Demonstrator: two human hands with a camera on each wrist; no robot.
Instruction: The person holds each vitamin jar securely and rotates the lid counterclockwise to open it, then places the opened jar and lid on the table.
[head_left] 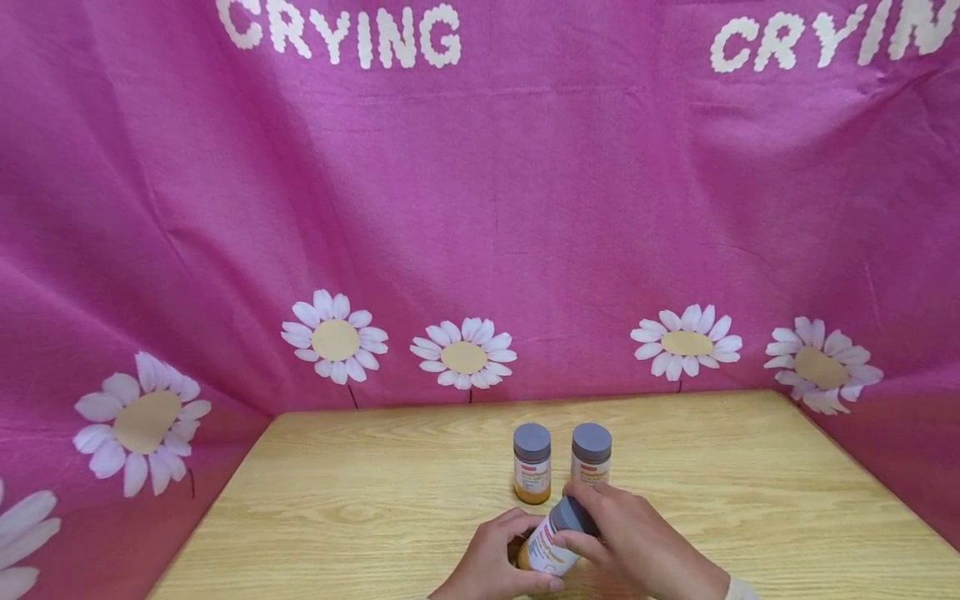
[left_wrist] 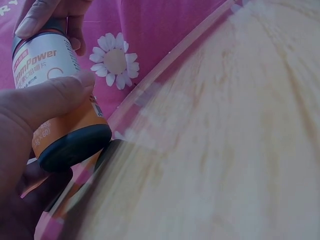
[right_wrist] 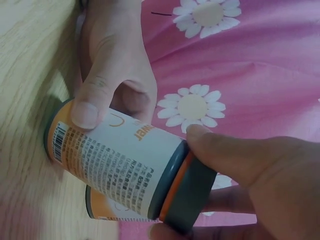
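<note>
it looks like a curtained-off indoor spot: pink cloth hangs behind a wood-grain table and along its left and right sides. daisies are printed on it around the table, with white lettering high above its far edge. whether home or studio is unclear.

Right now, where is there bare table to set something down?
The table is bare left of the left standing bottle, out to the pink cloth, and right of the right standing bottle. Crowded: front centre, where the left hand and right hand hold the tilted bottle.
</note>
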